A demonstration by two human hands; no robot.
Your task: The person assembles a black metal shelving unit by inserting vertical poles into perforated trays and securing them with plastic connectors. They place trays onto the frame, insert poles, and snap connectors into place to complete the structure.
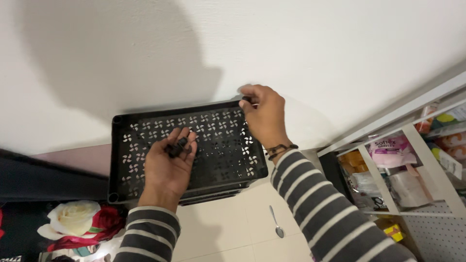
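Observation:
A black plastic tray (133, 170) with a cut-out flower pattern lies on top of a stack of similar trays, pushed against a white wall. My left hand (167, 167) hovers palm-up over the tray's middle and holds a few small black plastic pieces (176, 145) in its fingers. At the tray's far right corner my right hand (264, 116) has its fingers pinched on a small black piece (246, 100). Both arms wear grey and white striped sleeves, and a dark bracelet circles the right wrist.
A metal spoon (276, 224) lies on the pale tiled floor below the trays. A white shelf rack (412, 170) with packets and bottles stands at the right. A dark cloth with a white and red rose print (77, 221) is at the lower left.

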